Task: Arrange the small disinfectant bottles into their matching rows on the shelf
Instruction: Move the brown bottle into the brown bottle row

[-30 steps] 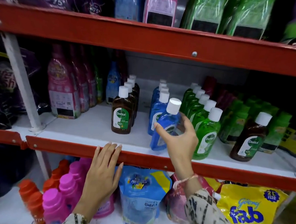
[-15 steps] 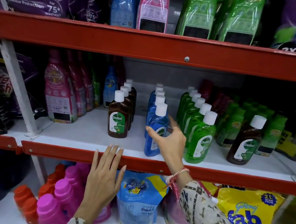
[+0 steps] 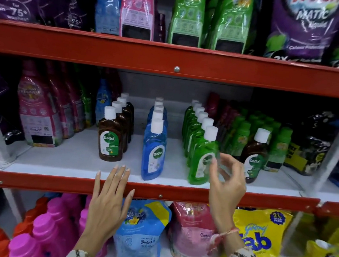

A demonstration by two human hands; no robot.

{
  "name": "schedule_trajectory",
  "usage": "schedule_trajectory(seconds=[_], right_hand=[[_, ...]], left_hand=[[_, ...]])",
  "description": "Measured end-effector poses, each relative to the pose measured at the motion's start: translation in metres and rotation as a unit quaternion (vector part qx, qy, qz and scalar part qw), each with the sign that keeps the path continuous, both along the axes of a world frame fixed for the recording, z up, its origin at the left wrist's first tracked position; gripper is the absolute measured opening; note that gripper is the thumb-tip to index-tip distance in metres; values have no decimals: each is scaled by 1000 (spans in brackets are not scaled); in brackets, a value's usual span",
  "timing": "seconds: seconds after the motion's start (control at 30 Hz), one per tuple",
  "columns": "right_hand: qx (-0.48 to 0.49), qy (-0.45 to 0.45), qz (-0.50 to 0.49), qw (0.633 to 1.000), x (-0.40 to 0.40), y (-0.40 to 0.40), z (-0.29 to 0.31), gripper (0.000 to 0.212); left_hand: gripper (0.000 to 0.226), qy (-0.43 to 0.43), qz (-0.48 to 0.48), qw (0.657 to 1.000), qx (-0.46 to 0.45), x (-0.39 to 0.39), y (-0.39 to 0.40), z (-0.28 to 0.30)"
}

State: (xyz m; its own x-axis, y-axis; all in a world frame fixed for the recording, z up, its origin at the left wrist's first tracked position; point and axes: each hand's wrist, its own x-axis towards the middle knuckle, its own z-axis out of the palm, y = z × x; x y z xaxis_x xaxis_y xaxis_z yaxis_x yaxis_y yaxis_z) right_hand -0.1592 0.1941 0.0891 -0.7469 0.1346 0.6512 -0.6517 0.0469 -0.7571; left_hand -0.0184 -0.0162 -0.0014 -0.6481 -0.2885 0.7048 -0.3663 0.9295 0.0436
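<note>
Three rows of small white-capped disinfectant bottles stand on the middle shelf (image 3: 74, 158): a brown row (image 3: 110, 141) on the left, a blue row (image 3: 154, 149) in the centre and a green row (image 3: 202, 158) to the right. One stray brown bottle (image 3: 253, 157) stands apart, further right, among green-capped bottles. My left hand (image 3: 110, 197) rests flat on the shelf's red front rail, fingers apart. My right hand (image 3: 227, 179) hovers with spread fingers in front of the front green bottle, between it and the stray brown bottle, holding nothing.
Pink refill bottles (image 3: 35, 111) stand at the left of the same shelf and dark pouches (image 3: 316, 146) at the right. A red shelf beam (image 3: 176, 64) hangs overhead with detergent pouches above. Below are pink bottles (image 3: 51, 231), a blue pouch (image 3: 144, 229) and yellow packs (image 3: 257, 236).
My right hand let go of the blue bottle, now upright at the front of the blue row, and moved right to the green row. The left hand stayed on the rail.
</note>
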Motion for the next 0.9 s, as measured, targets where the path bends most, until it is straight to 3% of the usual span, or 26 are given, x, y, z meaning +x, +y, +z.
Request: schedule_trajectory(seconds=[0.07,0.2,0.3,0.67,0.8,0.9], right_hand=[[21,-15,-57,998,-22,14,-7,28],[84,-96,-130,983,-62,32,-15,70],[129,-141,-141,971,-82,39,-11,86],[125,-168,-153,966,-111,50,-4,81],[94,-125,-145,977,-81,49,-2,81],[75,-115,-86,987,-33,34,9,80]], left_hand=[[58,7,2,1000,1,-1,1,-2],[57,14,5,1000,11,0,3,-2],[57,11,7,1000,22,2,6,-1],[62,-34,11,999,34,11,6,4],[61,-23,5,999,40,23,-1,6],[62,-17,7,999,45,35,-14,8]])
